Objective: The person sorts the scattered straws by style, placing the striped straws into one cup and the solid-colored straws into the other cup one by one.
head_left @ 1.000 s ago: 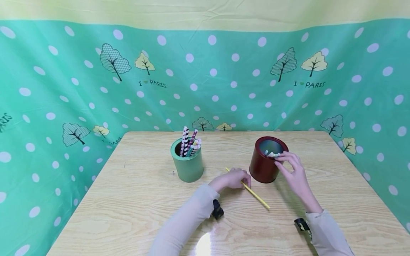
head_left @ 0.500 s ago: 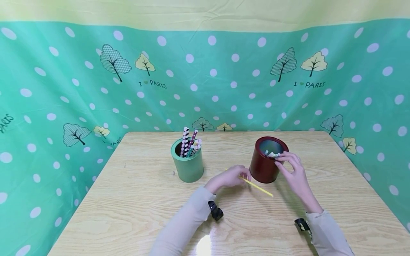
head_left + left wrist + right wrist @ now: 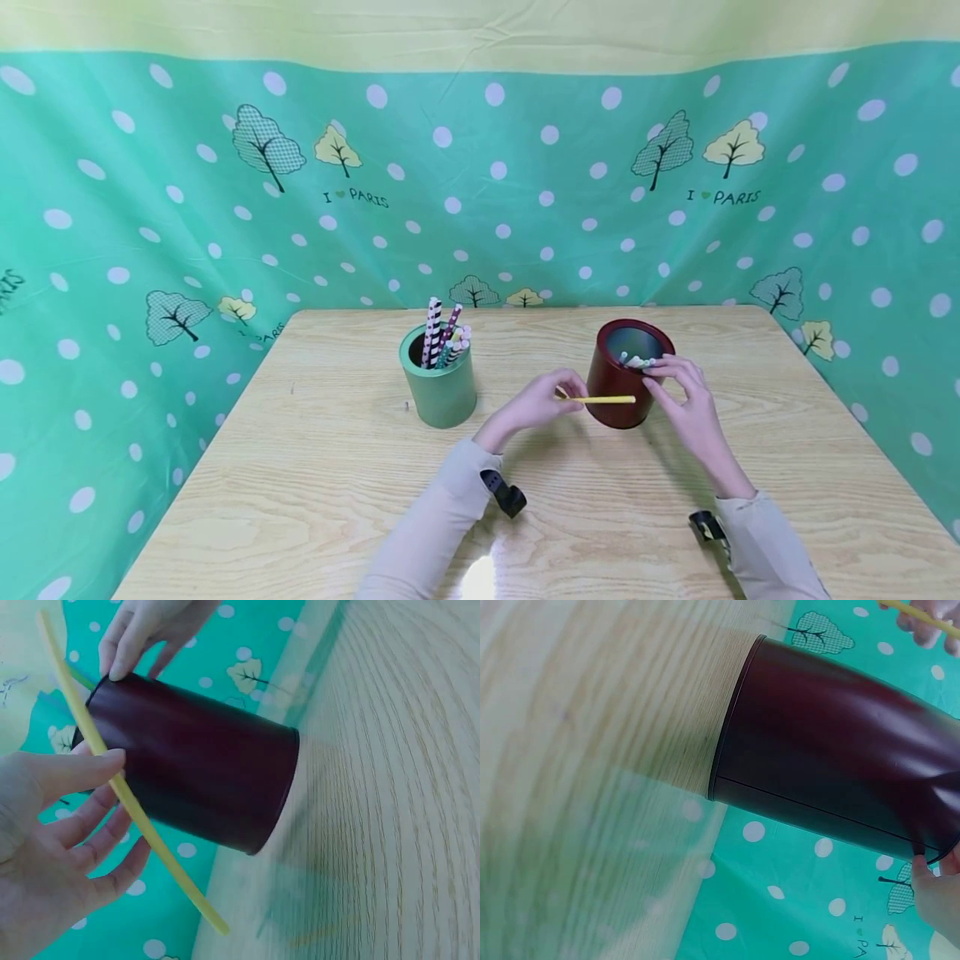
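My left hand pinches a yellow straw between thumb and fingers. In the head view the straw lies level in front of a dark red can, raised off the table. The left wrist view has the same straw crossing before the can, near its rim. My right hand grips the can's rim, thumb on the outer wall, also seen in the right wrist view beside the can. Several pale straw ends show inside the can; their lower parts are hidden.
A light green can stands upright to the left, holding several patterned straws. Both cans stand on a wooden table. A polka-dotted green curtain hangs behind the table and at its sides.
My left hand has lifted the yellow straw from the table. The straw has swung from slanting to level, and the hand has moved slightly away from me. The right hand stays put.
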Available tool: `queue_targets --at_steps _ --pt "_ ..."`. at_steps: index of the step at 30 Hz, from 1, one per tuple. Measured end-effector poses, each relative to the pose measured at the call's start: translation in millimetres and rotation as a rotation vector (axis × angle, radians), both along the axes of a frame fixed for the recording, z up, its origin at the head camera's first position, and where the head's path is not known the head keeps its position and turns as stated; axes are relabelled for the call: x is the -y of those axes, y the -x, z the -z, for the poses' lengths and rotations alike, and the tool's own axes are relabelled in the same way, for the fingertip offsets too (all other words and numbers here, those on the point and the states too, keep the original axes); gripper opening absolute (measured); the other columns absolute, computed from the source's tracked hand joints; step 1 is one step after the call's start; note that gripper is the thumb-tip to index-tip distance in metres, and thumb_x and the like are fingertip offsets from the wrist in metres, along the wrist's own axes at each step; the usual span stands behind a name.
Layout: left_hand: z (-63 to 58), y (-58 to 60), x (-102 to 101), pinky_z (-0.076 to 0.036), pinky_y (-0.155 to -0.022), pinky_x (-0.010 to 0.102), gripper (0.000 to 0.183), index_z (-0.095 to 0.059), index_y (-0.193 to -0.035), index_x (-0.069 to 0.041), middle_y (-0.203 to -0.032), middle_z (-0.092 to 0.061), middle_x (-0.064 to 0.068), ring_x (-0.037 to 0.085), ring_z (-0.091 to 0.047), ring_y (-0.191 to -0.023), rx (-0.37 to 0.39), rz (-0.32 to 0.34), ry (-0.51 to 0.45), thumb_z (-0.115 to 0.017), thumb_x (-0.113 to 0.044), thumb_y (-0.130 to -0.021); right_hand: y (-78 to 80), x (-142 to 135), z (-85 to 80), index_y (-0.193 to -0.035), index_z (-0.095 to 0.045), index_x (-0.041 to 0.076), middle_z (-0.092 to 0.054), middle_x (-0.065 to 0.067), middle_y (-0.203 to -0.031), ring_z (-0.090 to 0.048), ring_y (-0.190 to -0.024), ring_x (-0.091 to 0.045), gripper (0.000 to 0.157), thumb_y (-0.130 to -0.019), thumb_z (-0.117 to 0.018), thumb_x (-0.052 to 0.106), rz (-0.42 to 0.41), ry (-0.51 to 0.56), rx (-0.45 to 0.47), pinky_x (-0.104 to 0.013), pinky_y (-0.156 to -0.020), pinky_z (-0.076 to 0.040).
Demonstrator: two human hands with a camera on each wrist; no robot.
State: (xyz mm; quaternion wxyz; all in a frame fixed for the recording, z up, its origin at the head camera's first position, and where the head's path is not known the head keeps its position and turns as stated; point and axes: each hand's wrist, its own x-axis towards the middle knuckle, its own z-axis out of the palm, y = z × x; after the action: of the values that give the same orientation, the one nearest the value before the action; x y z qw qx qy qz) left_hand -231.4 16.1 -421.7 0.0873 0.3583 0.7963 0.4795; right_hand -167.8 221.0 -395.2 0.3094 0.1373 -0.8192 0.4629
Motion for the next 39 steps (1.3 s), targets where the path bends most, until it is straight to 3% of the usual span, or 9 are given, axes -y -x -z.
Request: queue_targets --at_steps 8,13,20,29,34,39 --pt "-38.3 -21.2 5 -0.047 -0.075 0.025 0.010 -0.055 -0.090 0.004 -0.088 -0.058 0.014 0.017 -0.056 -0.082 0.024 -0.065 -0.124 -0.059 0.004 -0.080 0.3 1 -0.8 -0.085 -0.062 -0.008 -0.054 -0.009 -0.097 -0.040 -0.107 -0.017 0.014 -0.073 -0.060 -0.015 -0.006 0.006 -0.010 -0.013 -0.092 -0.025" --pt "-51.6 -25.3 5 -0.047 -0.074 0.023 0.012 -0.055 -0.092 0.004 -0.091 -0.058 0.015 0.020 -0.055 -0.087 0.051 -0.084 -0.151 -0.058 0.004 -0.081 0.5 1 -1.3 -0.085 -0.062 -0.008 -0.054 -0.009 -0.096 -0.040 -0.106 -0.019 0.014 -0.073 -0.060 -0.016 -0.010 0.006 -0.009 -0.014 -0.092 -0.025" --pt "-63.1 -26.3 4 -0.047 -0.076 0.019 0.013 -0.053 -0.094 0.004 -0.094 -0.056 0.016 0.015 -0.055 -0.088 0.094 -0.120 -0.247 -0.058 0.004 -0.082 0.7 1 -1.2 -0.086 -0.061 -0.009 -0.053 -0.016 -0.097 -0.040 -0.106 -0.024 0.015 -0.073 -0.059 -0.016 -0.016 0.004 -0.012 -0.013 -0.092 -0.025" --pt "-78.2 -31.6 4 -0.047 -0.080 0.021 0.016 -0.048 -0.095 0.012 -0.096 -0.050 0.026 0.037 -0.051 -0.097 0.119 -0.082 -0.408 -0.055 0.010 -0.081 1.0 1 -1.3 -0.086 -0.061 -0.009 -0.053 -0.017 -0.097 -0.040 -0.106 -0.026 0.014 -0.073 -0.059 -0.016 -0.016 0.006 -0.012 -0.013 -0.092 -0.025" --pt "-87.7 -34.6 4 -0.047 -0.081 0.024 0.016 -0.048 -0.093 0.012 -0.094 -0.050 0.026 0.033 -0.052 -0.094 0.075 -0.104 -0.474 -0.056 0.012 -0.079 1.8 0 -0.7 -0.085 -0.061 -0.009 -0.054 -0.012 -0.096 -0.041 -0.106 -0.024 0.015 -0.073 -0.060 -0.017 -0.017 0.006 -0.024 -0.014 -0.092 -0.026" --pt "-96.7 -34.9 2 -0.047 -0.081 0.026 0.016 -0.047 -0.093 0.013 -0.095 -0.050 0.028 0.034 -0.053 -0.094 0.033 -0.126 -0.547 -0.056 0.012 -0.079 1.2 1 -0.7 -0.085 -0.061 -0.009 -0.053 -0.019 -0.097 -0.041 -0.105 -0.014 0.015 -0.072 -0.060 -0.017 -0.017 0.006 -0.028 -0.013 -0.092 -0.026"
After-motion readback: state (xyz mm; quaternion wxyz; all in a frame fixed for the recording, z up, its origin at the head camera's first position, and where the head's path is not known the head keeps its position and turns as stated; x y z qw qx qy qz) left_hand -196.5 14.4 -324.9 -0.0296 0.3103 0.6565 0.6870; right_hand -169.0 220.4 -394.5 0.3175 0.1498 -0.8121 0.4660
